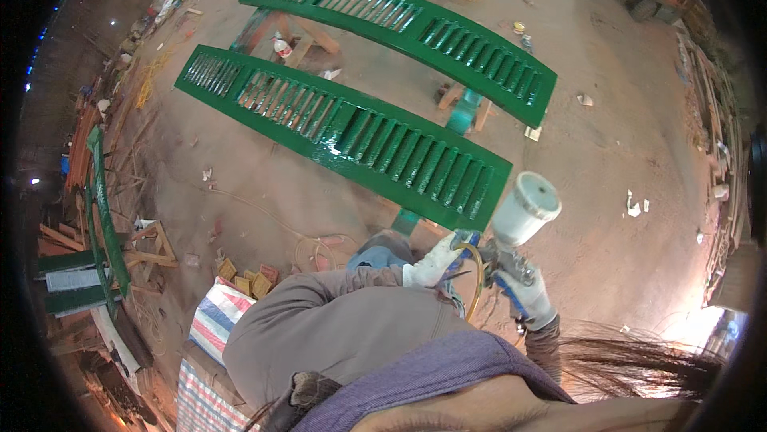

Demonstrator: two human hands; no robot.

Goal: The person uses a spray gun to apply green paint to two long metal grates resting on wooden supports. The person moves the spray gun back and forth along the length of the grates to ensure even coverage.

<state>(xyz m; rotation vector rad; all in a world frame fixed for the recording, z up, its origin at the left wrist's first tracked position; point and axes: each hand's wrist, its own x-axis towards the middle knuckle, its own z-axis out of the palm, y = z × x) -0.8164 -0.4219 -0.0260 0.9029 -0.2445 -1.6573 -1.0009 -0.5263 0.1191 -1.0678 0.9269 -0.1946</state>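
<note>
Green louvred shutter panel (351, 140), wet and glossy, is my landmark; it lies flat on trestles across the dirt floor (607, 152). Second green shutter panel (407, 28) lies parallel on the far side of it, well apart.

Spray gun (511, 260) sits just off the near right corner of the landmark panel, white cup (525, 210) on top, tilted. My right hand (529, 294), in a white glove, is clenched round the gun's grip, below the cup. My left hand (435, 264), also gloved, is at the gun's front end, fingers curled on the blue fitting (467, 238); can't tell how firm that grasp is. Yellow hose (478, 280) loops down between the two hands.

Near side of the landmark panel: striped tarp (212, 328) and a few small wood blocks (248, 278) on the floor. Off its left end: stacked green frames (100, 208) leaning in the timber pile.
</note>
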